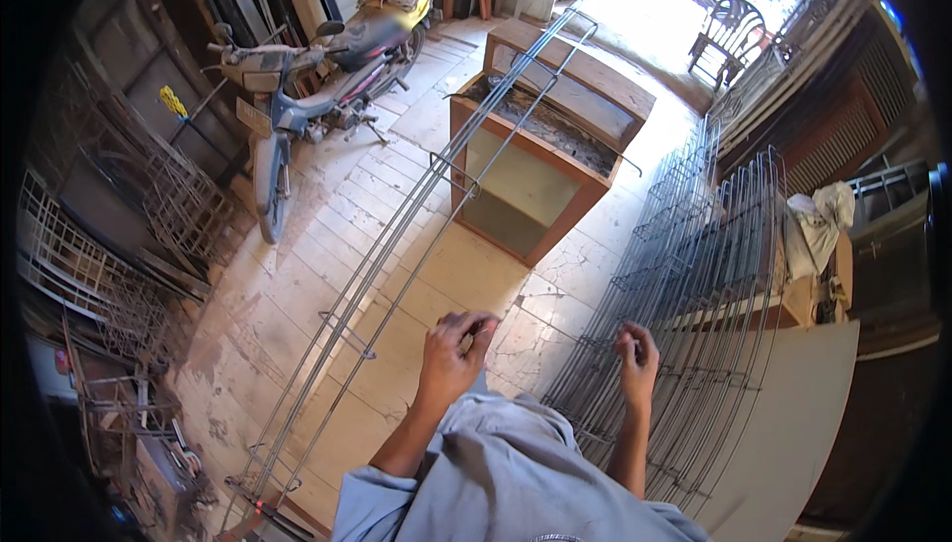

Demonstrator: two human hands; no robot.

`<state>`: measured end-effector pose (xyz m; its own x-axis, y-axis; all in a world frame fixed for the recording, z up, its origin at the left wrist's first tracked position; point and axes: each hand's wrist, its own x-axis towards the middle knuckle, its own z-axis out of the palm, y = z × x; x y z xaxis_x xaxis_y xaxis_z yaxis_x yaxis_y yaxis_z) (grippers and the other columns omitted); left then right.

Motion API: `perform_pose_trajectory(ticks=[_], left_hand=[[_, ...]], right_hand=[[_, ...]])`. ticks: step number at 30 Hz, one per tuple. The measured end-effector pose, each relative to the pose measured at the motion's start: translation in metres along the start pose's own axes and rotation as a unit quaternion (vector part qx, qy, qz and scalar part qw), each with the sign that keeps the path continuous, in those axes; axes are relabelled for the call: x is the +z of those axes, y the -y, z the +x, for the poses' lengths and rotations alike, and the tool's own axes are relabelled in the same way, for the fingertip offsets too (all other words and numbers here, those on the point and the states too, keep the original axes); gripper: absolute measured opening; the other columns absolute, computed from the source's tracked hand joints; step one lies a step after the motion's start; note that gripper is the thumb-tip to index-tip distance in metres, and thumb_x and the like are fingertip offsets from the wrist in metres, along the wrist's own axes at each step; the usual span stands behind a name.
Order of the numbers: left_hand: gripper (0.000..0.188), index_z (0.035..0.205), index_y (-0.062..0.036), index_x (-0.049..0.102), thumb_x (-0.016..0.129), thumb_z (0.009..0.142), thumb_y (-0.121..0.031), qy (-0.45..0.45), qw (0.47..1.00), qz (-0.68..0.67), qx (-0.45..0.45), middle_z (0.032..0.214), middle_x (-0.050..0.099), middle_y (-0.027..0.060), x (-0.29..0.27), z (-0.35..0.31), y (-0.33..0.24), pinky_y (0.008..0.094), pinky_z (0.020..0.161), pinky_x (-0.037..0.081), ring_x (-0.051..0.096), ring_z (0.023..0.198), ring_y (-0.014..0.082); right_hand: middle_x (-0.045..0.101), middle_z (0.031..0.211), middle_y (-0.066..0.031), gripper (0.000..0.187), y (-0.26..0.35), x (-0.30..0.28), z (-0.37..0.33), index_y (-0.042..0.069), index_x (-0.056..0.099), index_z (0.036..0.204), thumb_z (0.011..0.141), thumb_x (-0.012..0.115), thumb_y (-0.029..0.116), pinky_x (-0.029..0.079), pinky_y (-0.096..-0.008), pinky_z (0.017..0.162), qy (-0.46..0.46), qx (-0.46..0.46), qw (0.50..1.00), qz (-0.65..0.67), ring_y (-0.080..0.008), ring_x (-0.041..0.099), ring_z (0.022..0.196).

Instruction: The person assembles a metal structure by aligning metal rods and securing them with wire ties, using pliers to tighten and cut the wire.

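Note:
My left hand (454, 354) is raised in front of my body, with its thumb and fingers brought together in a pinch. Any small thing between them is too small to make out. To the right, my right hand (640, 359) is also up, its fingers curled in; what they may hold cannot be seen. Left of my left hand runs a long rebar cage (372, 269) of thin steel bars tied with bent stirrups. Its far part rests across a wooden cabinet (540, 185) with glass panels. Near my right hand stands a stack of similar rebar cages (684, 274).
A motorbike (317, 81) is parked at the far left on the tiled floor (327, 205). Metal grilles (74, 274) lean along the left wall. A pale board (793, 423) lies at the right, near a whitish cloth (821, 220). A chair (729, 36) stands by the bright doorway.

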<state>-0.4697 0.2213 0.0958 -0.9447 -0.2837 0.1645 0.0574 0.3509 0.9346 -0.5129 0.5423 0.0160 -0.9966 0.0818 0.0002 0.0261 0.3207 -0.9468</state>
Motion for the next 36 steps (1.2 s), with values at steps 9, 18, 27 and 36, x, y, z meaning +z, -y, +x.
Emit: perform_pose_trajectory(ticks=[9, 18, 27, 36], left_hand=[[0.017, 0.094, -0.0065, 0.068, 0.064, 0.091, -0.023, -0.022, 0.977, 0.193, 0.085, 0.081, 0.063, 0.0111, 0.053, 0.175, 0.019, 0.0438, 0.077, 0.045, 0.060, 0.076, 0.0310], [0.024, 0.104, -0.0030, 0.062, 0.062, 0.091, -0.023, -0.089, 0.946, 0.310, 0.025, 0.104, 0.058, 0.0174, 0.143, 0.330, 0.083, 0.0453, 0.087, 0.047, 0.060, 0.094, 0.0364], [0.022, 0.084, -0.0064, 0.060, 0.060, 0.093, -0.026, -0.181, 0.904, 0.370, -0.112, 0.075, 0.066, 0.0112, 0.179, 0.369, 0.108, 0.0435, 0.078, 0.046, 0.061, 0.079, 0.0310], [0.029, 0.072, -0.0075, 0.067, 0.069, 0.087, -0.032, -0.219, 0.899, 0.361, -0.119, 0.069, 0.067, 0.0064, 0.183, 0.371, 0.103, 0.0387, 0.074, 0.042, 0.059, 0.076, 0.0256]], right_hand=[[0.067, 0.099, -0.0127, 0.020, 0.078, 0.070, 0.267, 0.000, 0.066, 0.108, 0.095, 0.060, 0.013, 0.050, -0.0300, 0.075, 0.026, -0.242, 0.962, -0.126, -0.0199, 0.064, 0.083], [0.067, 0.103, -0.0179, 0.026, 0.151, 0.193, 0.531, 0.008, 0.065, 0.117, 0.091, 0.058, 0.009, 0.052, -0.0407, 0.080, 0.181, -0.383, 0.880, -0.216, -0.0338, 0.065, 0.091], [0.068, 0.103, -0.0188, 0.029, 0.157, 0.264, 0.623, 0.006, 0.065, 0.117, 0.089, 0.063, 0.011, 0.053, -0.0430, 0.081, 0.383, -0.438, 0.761, -0.288, -0.0370, 0.066, 0.092], [0.071, 0.090, -0.0160, 0.026, 0.153, 0.270, 0.641, 0.004, 0.066, 0.117, 0.092, 0.064, 0.012, 0.055, -0.0364, 0.069, 0.435, -0.433, 0.754, -0.235, -0.0244, 0.070, 0.074]])
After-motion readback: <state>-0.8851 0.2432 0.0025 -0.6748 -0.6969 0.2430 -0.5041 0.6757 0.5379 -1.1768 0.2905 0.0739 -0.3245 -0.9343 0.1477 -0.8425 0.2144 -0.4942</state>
